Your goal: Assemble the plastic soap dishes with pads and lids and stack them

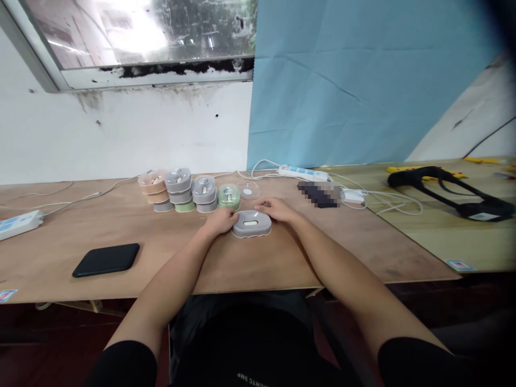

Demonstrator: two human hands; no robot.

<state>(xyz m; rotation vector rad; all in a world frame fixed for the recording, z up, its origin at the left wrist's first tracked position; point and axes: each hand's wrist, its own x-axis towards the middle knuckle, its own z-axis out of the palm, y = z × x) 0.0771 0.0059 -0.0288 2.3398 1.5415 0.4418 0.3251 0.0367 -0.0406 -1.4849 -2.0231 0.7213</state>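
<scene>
A grey oval case (251, 223) with a pale slot in its top lies on the wooden table (282, 258) right in front of me. My left hand (223, 219) rests against its left end with fingers curled. My right hand (278, 209) lies at its back right edge, fingers bent over the rim. Just behind stands a row of stacked similar cases (185, 189) in orange, grey and green, and a clear round lid (249, 190) lies beside the green one.
A black phone (107, 259) lies at the left front. White power strips sit at the far left (18, 222) and at the back (303, 172), with cables. A black and yellow tool (447, 188) lies on the right table. A blue sheet hangs behind.
</scene>
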